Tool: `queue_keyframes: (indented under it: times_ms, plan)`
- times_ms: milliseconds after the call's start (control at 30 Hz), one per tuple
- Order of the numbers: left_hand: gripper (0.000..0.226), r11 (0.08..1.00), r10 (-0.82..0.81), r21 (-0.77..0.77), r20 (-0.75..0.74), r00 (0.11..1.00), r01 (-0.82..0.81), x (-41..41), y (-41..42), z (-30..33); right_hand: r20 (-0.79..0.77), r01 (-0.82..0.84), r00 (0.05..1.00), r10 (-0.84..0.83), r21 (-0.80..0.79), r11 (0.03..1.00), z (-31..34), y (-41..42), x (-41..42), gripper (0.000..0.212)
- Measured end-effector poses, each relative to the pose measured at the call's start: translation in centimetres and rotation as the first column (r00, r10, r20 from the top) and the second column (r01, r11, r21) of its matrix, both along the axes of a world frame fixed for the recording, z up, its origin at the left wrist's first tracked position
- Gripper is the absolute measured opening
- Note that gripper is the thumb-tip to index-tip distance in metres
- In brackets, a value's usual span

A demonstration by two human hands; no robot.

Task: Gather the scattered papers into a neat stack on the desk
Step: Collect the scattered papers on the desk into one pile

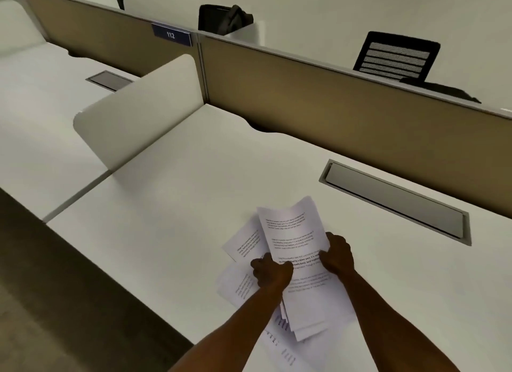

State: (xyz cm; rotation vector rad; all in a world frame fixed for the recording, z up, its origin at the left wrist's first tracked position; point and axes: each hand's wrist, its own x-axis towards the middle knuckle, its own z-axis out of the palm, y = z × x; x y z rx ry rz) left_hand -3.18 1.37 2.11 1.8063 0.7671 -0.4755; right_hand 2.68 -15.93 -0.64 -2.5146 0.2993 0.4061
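Note:
A loose bundle of printed white papers (293, 233) is held above the white desk (171, 205). My left hand (270, 269) grips its left edge and my right hand (336, 253) grips its right edge. The sheets are uneven: two stick out to the left (243, 244) and others fan out below my wrists (279, 346). I cannot tell whether the lowest sheets rest on the desk.
A grey cable hatch (393, 202) is set into the desk to the right. A tan partition (346, 108) runs along the back, and a white side divider (144, 108) stands to the left. The desk's front edge drops to dark floor (83, 302) at lower left.

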Motion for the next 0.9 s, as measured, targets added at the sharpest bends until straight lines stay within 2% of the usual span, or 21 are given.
queue_keyframes:
  times_ms: [200, 333, 400, 533, 600, 667, 700, 767, 800, 900]
  plan:
    - [0.048, 0.981, 0.145, -0.138, 0.069, 0.987, -0.134, 0.4, 0.8, -0.4, 0.030, -0.003, 1.000, 0.006, -0.088, 0.996, -0.6, 0.4, 0.0, 0.061]
    - [0.048, 0.952, 0.232, -0.232, 0.115, 0.966, -0.201, 0.1, 1.0, -0.2, 0.115, 0.061, 0.991, -0.067, 0.051, 0.997, -0.2, 0.3, 0.2, 0.037]
    - [0.049, 0.946, 0.243, -0.248, 0.126, 0.962, -0.207, 0.0, 1.0, -0.3, 0.151, 0.081, 0.983, -0.102, 0.141, 0.987, 0.3, 0.4, 0.2, 0.034]
    - [0.072, 0.928, 0.261, -0.298, 0.088, 0.961, -0.225, -0.3, 1.2, -0.3, 0.240, 0.045, 0.965, -0.107, 0.251, 0.967, 1.7, 0.7, 0.1, 0.050]
    - [0.076, 0.911, 0.270, -0.336, 0.053, 0.961, -0.238, -0.5, 1.8, -0.5, 0.255, -0.004, 0.963, -0.090, 0.346, 0.938, 2.6, 0.7, -0.1, 0.063]
    - [0.069, 0.912, 0.268, -0.335, 0.042, 0.962, -0.239, -0.9, 2.7, -0.6, 0.228, -0.042, 0.971, -0.067, 0.440, 0.897, 3.2, 0.9, 0.1, 0.071]
    - [0.058, 0.921, 0.262, -0.311, 0.043, 0.964, -0.236, -1.2, 3.1, -0.8, 0.200, -0.045, 0.978, -0.053, 0.456, 0.889, 3.4, 1.0, 0.4, 0.068]
    - [0.026, 0.933, 0.271, -0.259, 0.045, 0.962, -0.251, -2.1, 3.9, -1.2, 0.148, -0.058, 0.989, -0.006, 0.426, 0.903, 3.5, 1.7, 1.1, 0.053]
    - [0.017, 0.931, 0.284, -0.250, 0.045, 0.958, -0.265, -2.6, 4.1, -1.5, 0.131, -0.075, 0.991, 0.024, 0.402, 0.913, 3.5, 2.2, 1.5, 0.046]
    - [0.017, 0.913, 0.346, -0.240, 0.029, 0.938, -0.329, -3.3, 4.3, -2.0, 0.123, -0.137, 0.987, 0.107, 0.276, 0.951, 3.1, 3.8, 2.3, 0.035]
